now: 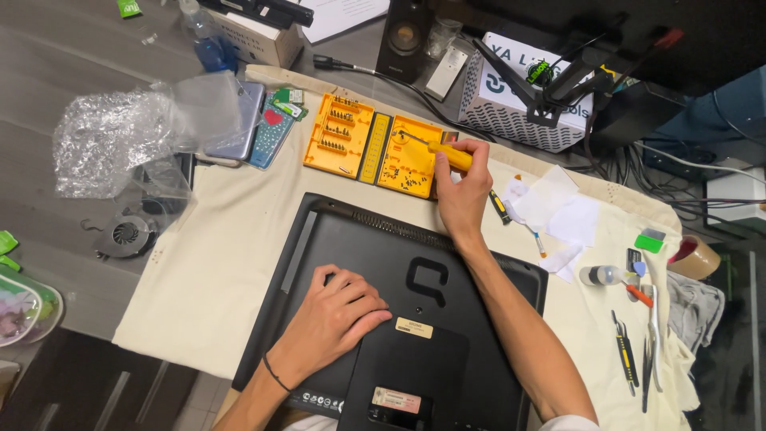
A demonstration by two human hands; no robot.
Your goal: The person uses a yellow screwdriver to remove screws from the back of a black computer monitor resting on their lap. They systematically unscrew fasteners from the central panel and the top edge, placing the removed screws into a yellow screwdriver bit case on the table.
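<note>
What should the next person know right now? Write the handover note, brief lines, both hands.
Left hand: flat on the back of the black monitor, holding nothing.
Right hand: gripping a yellow screwdriver, its tip over the open yellow bit case.
The monitor lies face down on the cream cloth; its stand is still attached.
Tweezers and pliers lie on the cloth to the right.
Done: cannot tell whether any screws are out.
Left: back cover still on.

Two hands, left (pixel 335 315) and right (pixel 461 191), one black monitor (pixel 359 263), one yellow screwdriver (pixel 447 154), one yellow bit case (pixel 375 148), one fan (pixel 124 234), one tape roll (pixel 696 257), one speaker (pixel 403 36), one white bottle (pixel 608 275).
</note>
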